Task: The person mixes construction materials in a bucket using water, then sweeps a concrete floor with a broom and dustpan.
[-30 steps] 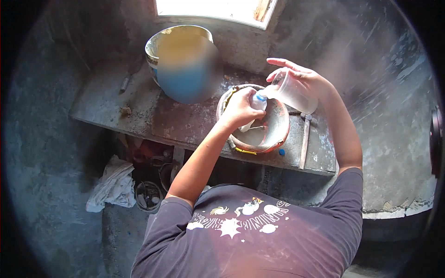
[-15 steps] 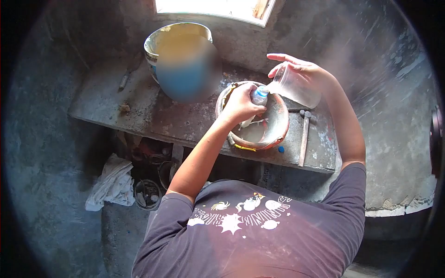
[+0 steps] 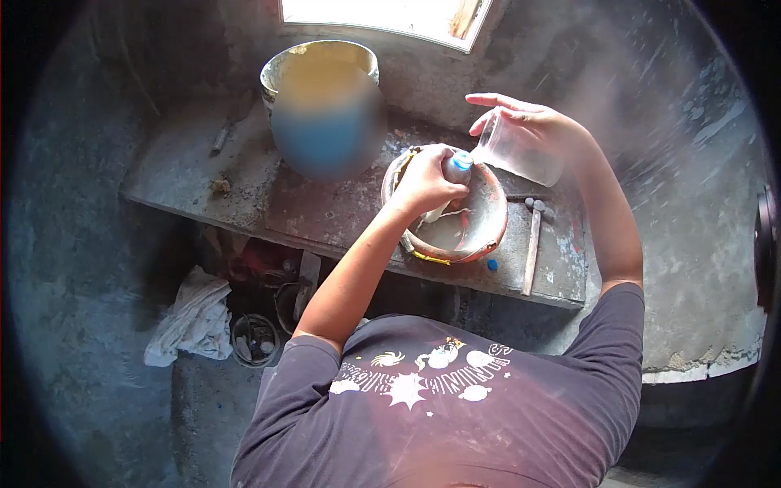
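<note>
Pale lettering (image 3: pixel 443 381) printed in a curved line across the dark shirt (image 3: pixel 504 415) worn by the person, strung between a white starburst (image 3: pixel 406 390) and other small printed shapes, its letters too small and distorted to be read, no word made out with certainty.

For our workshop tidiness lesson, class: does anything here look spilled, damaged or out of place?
A small blue round piece, perhaps a cap, lies loose on the stained grey concrete bench; a brownish crumbly lump sits among grit farther left. Both look like strays. Below, an off-white cloth is crumpled.
</note>
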A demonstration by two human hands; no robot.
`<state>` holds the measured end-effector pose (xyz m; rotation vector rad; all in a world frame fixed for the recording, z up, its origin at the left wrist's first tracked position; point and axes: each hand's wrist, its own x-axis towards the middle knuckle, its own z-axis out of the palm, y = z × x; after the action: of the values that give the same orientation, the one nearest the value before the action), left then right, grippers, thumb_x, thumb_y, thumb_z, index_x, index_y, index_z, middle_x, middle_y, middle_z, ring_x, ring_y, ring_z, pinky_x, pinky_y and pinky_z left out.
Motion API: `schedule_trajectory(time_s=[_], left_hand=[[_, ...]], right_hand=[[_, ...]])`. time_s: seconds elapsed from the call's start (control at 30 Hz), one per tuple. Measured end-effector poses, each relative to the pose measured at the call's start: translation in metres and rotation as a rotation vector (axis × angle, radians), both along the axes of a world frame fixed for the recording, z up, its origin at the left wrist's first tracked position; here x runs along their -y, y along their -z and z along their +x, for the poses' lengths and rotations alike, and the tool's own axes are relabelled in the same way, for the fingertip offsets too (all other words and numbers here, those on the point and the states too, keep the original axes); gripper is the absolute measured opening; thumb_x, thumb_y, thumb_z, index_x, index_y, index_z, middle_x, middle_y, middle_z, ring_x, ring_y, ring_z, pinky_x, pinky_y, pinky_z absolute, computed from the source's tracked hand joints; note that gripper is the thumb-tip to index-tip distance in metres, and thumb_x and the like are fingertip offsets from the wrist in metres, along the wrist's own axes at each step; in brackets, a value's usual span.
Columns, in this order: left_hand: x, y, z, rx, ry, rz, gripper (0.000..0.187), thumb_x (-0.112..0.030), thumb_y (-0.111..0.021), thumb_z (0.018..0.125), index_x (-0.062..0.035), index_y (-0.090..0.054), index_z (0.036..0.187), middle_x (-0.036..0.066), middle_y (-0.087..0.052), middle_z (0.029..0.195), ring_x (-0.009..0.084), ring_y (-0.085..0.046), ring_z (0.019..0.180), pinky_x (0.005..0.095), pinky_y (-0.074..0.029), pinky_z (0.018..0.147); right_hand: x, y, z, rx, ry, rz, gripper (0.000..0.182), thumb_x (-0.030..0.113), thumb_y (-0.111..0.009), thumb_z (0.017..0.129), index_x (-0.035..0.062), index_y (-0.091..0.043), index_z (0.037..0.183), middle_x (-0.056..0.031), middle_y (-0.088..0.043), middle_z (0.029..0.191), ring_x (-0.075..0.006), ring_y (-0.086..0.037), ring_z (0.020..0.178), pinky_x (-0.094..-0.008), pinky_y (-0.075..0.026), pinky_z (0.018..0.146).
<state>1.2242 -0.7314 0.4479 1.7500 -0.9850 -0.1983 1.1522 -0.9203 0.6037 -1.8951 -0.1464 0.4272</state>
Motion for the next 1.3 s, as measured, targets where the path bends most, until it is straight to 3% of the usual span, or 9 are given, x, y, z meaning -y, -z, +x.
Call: schedule_trajectory(time_s=[0.33, 0.4, 0.5, 0.53, 0.63, 0.8, 0.87, 1.03, 1.3], left_hand=[[0.0, 0.023, 0.009, -0.038, 0.01, -0.093, 0.052, -0.009, -0.081, 0.061, -0.0009, -0.058, 0.107, 0.009, -0.065, 0.096, 0.015, -0.064, 0.087, 0.0294, -0.052, 0.081], [0.005, 0.037, 0.013, -0.141, 0.026, -0.252, 0.045, -0.019, -0.079, 0.055, -0.002, -0.063, 0.093, 0.014, -0.064, 0.088, 0.0263, -0.064, 0.086, 0.0358, -0.05, 0.079], [0.005, 0.041, 0.019, -0.055, -0.004, -0.271, 0.042, -0.021, -0.081, 0.054, -0.0026, -0.063, 0.088, 0.012, -0.064, 0.08, 0.023, -0.064, 0.077, 0.0343, -0.051, 0.072], [0.002, 0.039, 0.017, -0.067, 0.005, -0.284, 0.042, -0.021, -0.081, 0.054, -0.0026, -0.063, 0.087, 0.012, -0.063, 0.078, 0.0224, -0.063, 0.075, 0.0336, -0.051, 0.071], [-0.005, 0.037, 0.018, -0.139, 0.045, -0.184, 0.042, -0.012, -0.081, 0.06, -0.0019, -0.059, 0.093, 0.009, -0.063, 0.085, 0.017, -0.062, 0.081, 0.0315, -0.051, 0.075], [-0.011, 0.025, 0.014, -0.277, 0.064, -0.203, 0.043, -0.006, -0.08, 0.064, -0.0024, -0.057, 0.101, 0.006, -0.063, 0.092, 0.0127, -0.061, 0.087, 0.0297, -0.051, 0.08], [-0.006, 0.033, 0.021, -0.292, 0.113, -0.259, 0.043, -0.005, -0.08, 0.064, -0.0018, -0.058, 0.101, 0.006, -0.063, 0.093, 0.0132, -0.061, 0.086, 0.0297, -0.051, 0.08], [-0.002, 0.041, 0.029, -0.301, 0.078, -0.231, 0.044, -0.003, -0.079, 0.065, -0.0018, -0.056, 0.102, 0.007, -0.063, 0.092, 0.0136, -0.062, 0.086, 0.0305, -0.053, 0.079], [-0.006, 0.036, 0.025, -0.371, 0.067, -0.317, 0.041, -0.004, -0.079, 0.064, -0.0011, -0.058, 0.099, 0.007, -0.064, 0.09, 0.0131, -0.063, 0.082, 0.0295, -0.053, 0.075]], right_hand=[[0.007, 0.026, -0.004, 0.318, 0.205, -0.031, 0.067, 0.047, -0.053, 0.092, 0.0111, -0.03, 0.144, -0.0118, -0.054, 0.121, -0.0198, -0.056, 0.107, -0.0332, -0.044, 0.096], [0.014, 0.058, -0.004, 0.317, 0.374, 0.139, 0.063, 0.039, -0.054, 0.093, 0.0078, -0.03, 0.143, -0.0112, -0.052, 0.121, -0.0191, -0.054, 0.108, -0.0325, -0.044, 0.094], [0.048, 0.135, 0.008, 0.507, 0.434, -0.356, 0.057, 0.029, -0.052, 0.095, 0.0058, -0.03, 0.142, -0.0084, -0.052, 0.116, -0.0161, -0.05, 0.107, -0.0317, -0.043, 0.092], [0.02, 0.123, -0.007, 0.192, 0.524, -0.252, 0.059, 0.029, -0.055, 0.094, 0.0042, -0.031, 0.142, -0.0111, -0.051, 0.123, -0.0189, -0.05, 0.112, -0.0338, -0.043, 0.094], [0.035, 0.164, -0.028, 0.507, 0.49, -0.763, 0.064, 0.03, -0.061, 0.09, 0.0058, -0.032, 0.142, -0.0183, -0.039, 0.14, -0.0248, -0.049, 0.12, -0.0374, -0.042, 0.099], [0.035, 0.228, -0.102, 0.769, 1.391, -0.048, 0.033, 0.015, -0.061, 0.088, 0.0042, -0.057, 0.119, -0.0096, -0.061, 0.104, -0.0162, -0.057, 0.097, -0.0288, -0.047, 0.082], [0.081, 0.347, -0.137, 0.581, 1.697, -0.306, 0.03, 0.014, -0.062, 0.086, 0.0041, -0.058, 0.114, -0.0091, -0.06, 0.096, -0.0148, -0.056, 0.093, -0.0296, -0.048, 0.079], [0.026, 0.391, -0.171, 0.172, 1.118, -0.914, 0.04, 0.032, -0.068, 0.081, 0.0087, -0.058, 0.112, -0.0198, -0.055, 0.105, -0.0383, -0.056, 0.097, -0.0482, -0.046, 0.08], [0.015, 0.376, -0.167, 0.112, 1.075, -0.895, 0.035, 0.028, -0.07, 0.079, 0.0066, -0.062, 0.106, -0.0188, -0.058, 0.096, -0.0361, -0.058, 0.094, -0.0448, -0.047, 0.082]])
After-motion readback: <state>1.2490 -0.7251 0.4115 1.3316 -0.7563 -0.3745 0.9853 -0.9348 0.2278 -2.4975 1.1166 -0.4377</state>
